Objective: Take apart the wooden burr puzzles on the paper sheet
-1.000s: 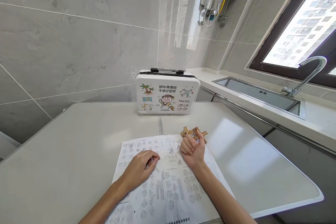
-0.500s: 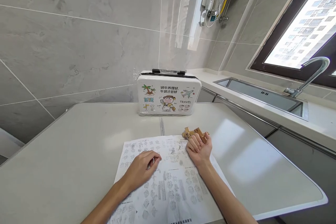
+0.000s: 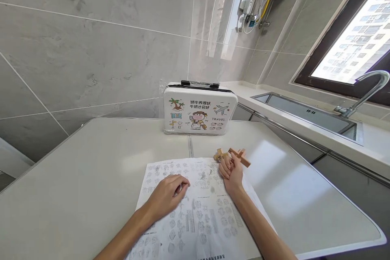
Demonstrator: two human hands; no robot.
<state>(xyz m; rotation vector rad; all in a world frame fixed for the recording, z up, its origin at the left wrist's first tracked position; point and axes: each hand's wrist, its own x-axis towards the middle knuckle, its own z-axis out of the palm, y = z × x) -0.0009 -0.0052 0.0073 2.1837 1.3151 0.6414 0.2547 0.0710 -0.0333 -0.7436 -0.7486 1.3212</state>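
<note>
Just past the far right edge of the printed sheet [image 3: 195, 207], my right hand [image 3: 233, 174] grips a notched wooden puzzle piece [image 3: 243, 160] between thumb and fingers, palm turned partly up. The piece is lifted at a slant, its nearer end pointing right. Beside those fingers, more interlocking wooden puzzle pieces [image 3: 219, 154] with dark markings sit on the table; my fingers partly cover them. My left hand [image 3: 169, 191] rests on the sheet, fingers curled together in a loose fist, nothing visible in it. Small puzzle diagrams and text cover the paper.
A white cartoon-printed case [image 3: 199, 109] with a black handle stands upright at the back of the white table [image 3: 91, 178]. To the right are a counter with a sink [image 3: 307, 109], a faucet [image 3: 365, 93] and a window. Grey tiled wall rises behind.
My right hand has turned and raised a wooden piece, now tilted out to the right above the table. My left hand stays in place. The view has shifted slightly.
</note>
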